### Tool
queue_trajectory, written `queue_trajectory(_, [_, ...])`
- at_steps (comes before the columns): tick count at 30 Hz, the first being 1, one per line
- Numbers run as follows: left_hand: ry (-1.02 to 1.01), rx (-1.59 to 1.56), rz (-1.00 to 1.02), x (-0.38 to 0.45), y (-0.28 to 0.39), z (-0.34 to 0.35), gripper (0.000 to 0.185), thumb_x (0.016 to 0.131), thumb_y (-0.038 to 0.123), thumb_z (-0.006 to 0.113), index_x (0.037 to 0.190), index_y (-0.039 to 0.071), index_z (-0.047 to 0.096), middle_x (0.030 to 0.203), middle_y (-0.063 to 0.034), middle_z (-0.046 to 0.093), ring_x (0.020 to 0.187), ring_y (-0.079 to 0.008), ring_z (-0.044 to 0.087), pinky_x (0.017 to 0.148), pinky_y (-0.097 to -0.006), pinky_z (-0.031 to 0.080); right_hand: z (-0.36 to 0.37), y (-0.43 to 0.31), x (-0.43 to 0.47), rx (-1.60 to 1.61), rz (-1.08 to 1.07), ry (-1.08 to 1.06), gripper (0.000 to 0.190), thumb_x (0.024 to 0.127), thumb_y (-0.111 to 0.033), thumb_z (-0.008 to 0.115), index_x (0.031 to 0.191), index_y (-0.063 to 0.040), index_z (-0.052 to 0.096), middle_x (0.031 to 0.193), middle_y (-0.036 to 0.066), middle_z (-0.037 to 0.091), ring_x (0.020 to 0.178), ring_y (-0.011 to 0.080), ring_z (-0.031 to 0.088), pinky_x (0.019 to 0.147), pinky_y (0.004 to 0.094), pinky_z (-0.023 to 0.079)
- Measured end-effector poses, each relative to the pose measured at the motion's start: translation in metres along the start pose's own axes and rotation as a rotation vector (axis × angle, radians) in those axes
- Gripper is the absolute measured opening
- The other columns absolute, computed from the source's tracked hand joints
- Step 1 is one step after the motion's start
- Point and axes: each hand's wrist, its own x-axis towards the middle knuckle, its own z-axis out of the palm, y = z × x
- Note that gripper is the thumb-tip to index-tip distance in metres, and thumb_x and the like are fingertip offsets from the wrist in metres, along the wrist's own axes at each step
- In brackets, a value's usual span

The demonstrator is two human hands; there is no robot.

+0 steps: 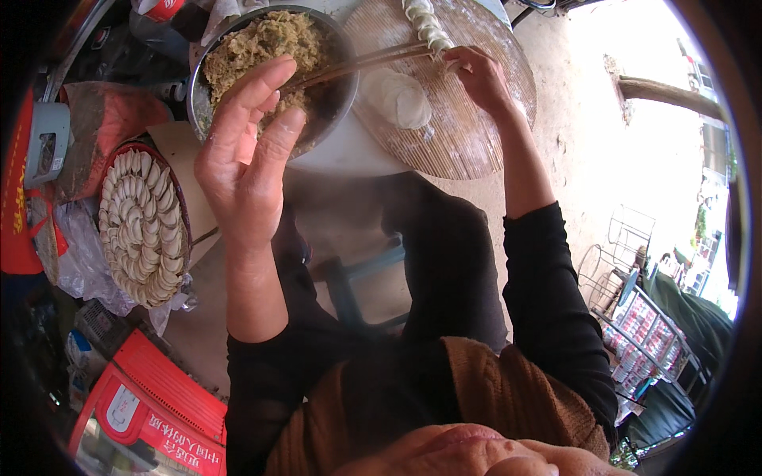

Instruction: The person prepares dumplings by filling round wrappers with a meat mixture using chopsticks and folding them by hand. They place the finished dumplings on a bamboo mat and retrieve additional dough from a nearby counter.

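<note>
My left hand is raised in front of a steel bowl of minced filling. Its fingers are curved apart from the thumb, with nothing between them. A pair of chopsticks reaches from the bowl, across its rim, to above the round slatted board; my left hand hides part of the bowl behind it. My right hand is over the board, fingertips at the near end of a row of dumplings. Whether they grip the last dumpling is hidden. Floured dough wrappers lie stacked on the board.
To the left, a round tray of finished dumplings stands beside plastic bags. A red box is at the lower left, bottles at the upper left. Wire racks stand off to the right.
</note>
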Motion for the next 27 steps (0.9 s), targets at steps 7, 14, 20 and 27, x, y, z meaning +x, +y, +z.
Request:
queue_trajectory(7, [-0.007, 0.001, -0.012, 0.001, -0.004, -0.001, 0.031, 0.088, 0.003, 0.065, 0.119, -0.002, 0.064, 0.125, -0.0117, 0.061, 0.116, -0.0181, 0.056, 0.097, -0.0313, 0.042, 0.011, 0.012, 0.012, -0.071, -0.087, 0.050, 0.017, 0.085, -0.009, 0.062, 0.099, -0.010, 0.072, 0.105, 0.009, 0.068, 0.097, 0.0288, 0.064, 0.085, 0.0390, 0.053])
queue_trajectory(14, [0.000, 0.011, -0.030, 0.001, -0.007, -0.002, 0.031, 0.088, 0.002, 0.066, 0.119, -0.002, 0.064, 0.125, -0.0111, 0.061, 0.115, -0.0176, 0.056, 0.097, -0.0310, 0.043, 0.008, 0.016, 0.012, -0.100, -0.065, 0.032, 0.024, 0.085, -0.009, 0.066, 0.108, -0.012, 0.069, 0.112, 0.008, 0.067, 0.103, 0.0270, 0.064, 0.090, 0.0384, 0.053])
queue_trajectory(20, [0.026, 0.003, -0.029, 0.001, -0.008, -0.004, 0.032, 0.088, 0.002, 0.066, 0.120, -0.001, 0.063, 0.124, -0.0106, 0.063, 0.115, -0.0174, 0.057, 0.097, -0.0306, 0.043, -0.047, 0.019, -0.016, -0.137, 0.304, 0.070, 0.024, 0.095, -0.016, 0.058, 0.118, -0.014, 0.067, 0.118, 0.006, 0.067, 0.101, 0.0193, 0.067, 0.090, 0.0375, 0.055])
queue_trajectory(27, [0.013, 0.024, -0.052, 0.000, -0.008, -0.002, 0.031, 0.090, 0.001, 0.063, 0.120, -0.003, 0.063, 0.125, -0.0132, 0.062, 0.117, -0.0201, 0.057, 0.101, -0.0335, 0.042, -0.083, 0.062, -0.066, -0.155, 0.519, -0.212, 0.031, 0.097, -0.020, 0.056, 0.122, -0.003, 0.064, 0.120, 0.017, 0.065, 0.111, 0.0284, 0.063, 0.096, 0.0413, 0.050])
